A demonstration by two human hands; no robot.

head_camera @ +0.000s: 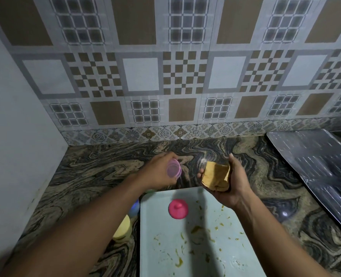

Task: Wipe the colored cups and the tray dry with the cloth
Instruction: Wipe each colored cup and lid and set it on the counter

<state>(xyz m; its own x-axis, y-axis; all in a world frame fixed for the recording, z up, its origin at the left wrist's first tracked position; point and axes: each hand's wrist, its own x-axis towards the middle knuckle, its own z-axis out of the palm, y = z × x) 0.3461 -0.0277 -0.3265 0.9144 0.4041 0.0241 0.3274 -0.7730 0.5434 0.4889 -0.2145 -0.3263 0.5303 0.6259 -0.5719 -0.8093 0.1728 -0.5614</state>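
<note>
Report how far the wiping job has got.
Done: nothing for sure. The blue cup and yellow cup stand on the counter beside the tray; I cannot tell whether they are dry. In hand: the left hand holds the purple cup and the right hand holds the cloth, cup and cloth apart. Left: the pink cup, upside down on the tray, and the tray itself, smeared with yellowish spots.

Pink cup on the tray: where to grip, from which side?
Best grip on the pink cup is around its side wall, coming from above. It stands on the tray with a closed, nubbed top facing up, so no rim to hook; sides clear.
</note>
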